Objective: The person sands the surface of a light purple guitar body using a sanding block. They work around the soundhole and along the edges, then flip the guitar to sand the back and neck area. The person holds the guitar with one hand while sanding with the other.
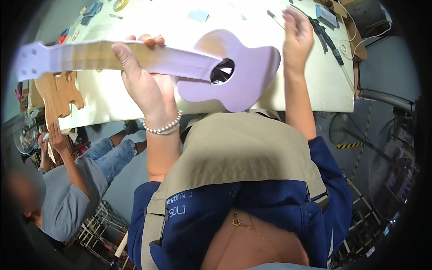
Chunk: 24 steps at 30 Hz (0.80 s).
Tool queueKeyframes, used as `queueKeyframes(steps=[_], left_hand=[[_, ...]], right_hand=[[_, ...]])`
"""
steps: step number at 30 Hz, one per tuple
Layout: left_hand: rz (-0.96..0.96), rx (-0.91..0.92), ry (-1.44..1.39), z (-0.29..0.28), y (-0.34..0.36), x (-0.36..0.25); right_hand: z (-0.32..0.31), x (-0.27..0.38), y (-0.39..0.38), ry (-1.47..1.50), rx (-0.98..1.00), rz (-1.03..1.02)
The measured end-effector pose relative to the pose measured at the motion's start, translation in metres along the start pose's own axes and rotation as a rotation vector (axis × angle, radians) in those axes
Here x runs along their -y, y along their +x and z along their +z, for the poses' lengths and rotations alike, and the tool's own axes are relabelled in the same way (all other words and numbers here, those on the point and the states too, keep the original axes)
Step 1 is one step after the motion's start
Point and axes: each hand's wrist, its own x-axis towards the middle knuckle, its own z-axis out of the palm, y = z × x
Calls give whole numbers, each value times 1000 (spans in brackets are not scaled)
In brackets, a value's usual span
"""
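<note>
A lavender ukulele (243, 85) without strings lies across my view, its headstock to the left and its body at the table's front edge. Brownish patches show on the neck and the upper bout, and the round sound hole is dark inside. My left hand (150, 87) is wrapped round the neck, thumb on the front and fingertips over the far edge. Right of the body, my right hand (299, 40) is raised apart from it, its fingers stretched out and slightly blurred. I see nothing held in it.
The pale worktable (328, 90) carries a black spray gun or air tool (324, 36) with a hose, a blue box (327, 16) and blue sheets (199, 15). At the left, a co-worker (76, 193) handles a bare wooden guitar body (58, 96). A fan (339, 128) stands at right.
</note>
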Motion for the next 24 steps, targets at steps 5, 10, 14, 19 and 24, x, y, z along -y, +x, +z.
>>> queueKeyframes(steps=[5,10,14,19,24], left_hand=[[-104,-270,-196,-69,30,20],[-300,-245,-509,-113,36,37],[-337,-239,-490,-140,47,44],[-358,-394,-434,-150,63,39],[-364,-382,-411,-173,75,32]], right_hand=[[-83,-58,-41,-196,93,418],[-71,-46,-83,350,156,826],[-70,-35,-84,408,226,797],[-54,-8,-64,400,296,765],[-48,1,-60,324,337,768]])
